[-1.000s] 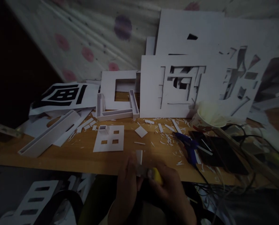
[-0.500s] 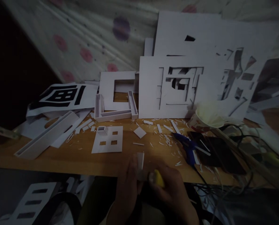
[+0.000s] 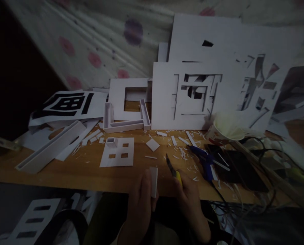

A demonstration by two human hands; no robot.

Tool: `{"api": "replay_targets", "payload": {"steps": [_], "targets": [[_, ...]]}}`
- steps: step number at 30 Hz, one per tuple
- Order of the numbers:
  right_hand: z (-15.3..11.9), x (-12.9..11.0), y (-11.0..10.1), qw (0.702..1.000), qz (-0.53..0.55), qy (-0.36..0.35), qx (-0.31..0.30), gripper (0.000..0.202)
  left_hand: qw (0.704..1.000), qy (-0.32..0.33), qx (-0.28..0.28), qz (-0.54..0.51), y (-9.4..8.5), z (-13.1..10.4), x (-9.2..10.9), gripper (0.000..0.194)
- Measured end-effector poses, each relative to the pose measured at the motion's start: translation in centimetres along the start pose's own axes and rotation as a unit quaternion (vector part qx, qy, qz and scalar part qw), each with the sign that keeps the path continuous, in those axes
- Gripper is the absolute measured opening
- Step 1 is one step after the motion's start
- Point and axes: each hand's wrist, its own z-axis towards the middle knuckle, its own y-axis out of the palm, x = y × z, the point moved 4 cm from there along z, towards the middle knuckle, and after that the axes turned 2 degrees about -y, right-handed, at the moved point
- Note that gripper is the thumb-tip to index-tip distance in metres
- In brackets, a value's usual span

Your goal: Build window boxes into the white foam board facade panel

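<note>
Left hand [image 3: 139,202]: fingers pinching one white strip [image 3: 154,182], at the table's [image 3: 85,173] near edge. Right hand [image 3: 190,195]: fingers closed round one yellow-handled knife [image 3: 177,177], blade pointing away from me, apart from the strip. Beyond the hands, I log one panel [image 3: 128,161] with square holes, a small box [image 3: 112,142] on it; one loose diamond-shaped piece [image 3: 152,144]; scattered scraps. Crowding my right: blue glue gun [image 3: 204,158], two phones, paper cup [image 3: 218,134], tangled cables. Blocking the rear: upright cut-out boards [image 3: 163,98].
</note>
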Motion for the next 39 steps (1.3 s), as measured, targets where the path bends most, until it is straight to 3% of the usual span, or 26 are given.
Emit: {"api": "replay_targets", "payload": {"steps": [4,8,15,18,20,22,25,27,29,34,39], "targets": [[0.0,1.6,0.0,0.995,-0.017,0.094,0.034,0.042,0.998,0.049,0.022,0.025,-0.8,1.9,1.3,0.059],[0.6,3.3,0.5,0.99,-0.084,0.115,0.021,0.048,0.989,0.107,0.078,0.07,-3.0,4.1,1.5,0.045],[1.9,4.7,1.3,0.969,-0.24,0.058,-0.002,0.04,0.974,0.112,0.19,0.043,-6.9,7.1,0.4,0.042],[2.3,3.7,1.6,0.959,-0.282,0.008,0.035,0.038,0.972,0.137,0.186,0.046,-8.0,8.5,1.1,0.043],[2.1,2.1,2.7,0.967,-0.249,-0.035,0.036,0.036,0.963,0.184,0.169,0.098,-8.6,9.6,2.5,0.039],[1.6,-0.3,5.2,0.978,-0.182,-0.097,-0.028,0.04,0.936,0.248,0.14,0.209,-8.7,10.9,4.4,0.026],[0.4,-4.0,9.8,0.961,-0.131,-0.184,-0.161,0.051,0.86,0.324,0.067,0.389,-8.0,12.9,6.7,0.017],[-0.2,-5.3,12.2,0.951,-0.113,-0.201,-0.205,0.044,0.81,0.337,0.031,0.478,-7.4,13.9,7.2,0.019],[-0.4,-5.5,13.6,0.949,-0.105,-0.193,-0.224,0.044,0.78,0.326,0.031,0.533,-7.2,14.6,7.0,0.018],[-0.3,-4.7,14.1,0.946,-0.095,-0.18,-0.253,0.051,0.782,0.299,0.087,0.539,-7.7,15.1,5.3,0.02],[-0.3,-4.8,13.8,0.936,-0.063,-0.192,-0.288,0.062,0.754,0.341,0.069,0.557,-7.7,15.5,4.1,0.032]]}}
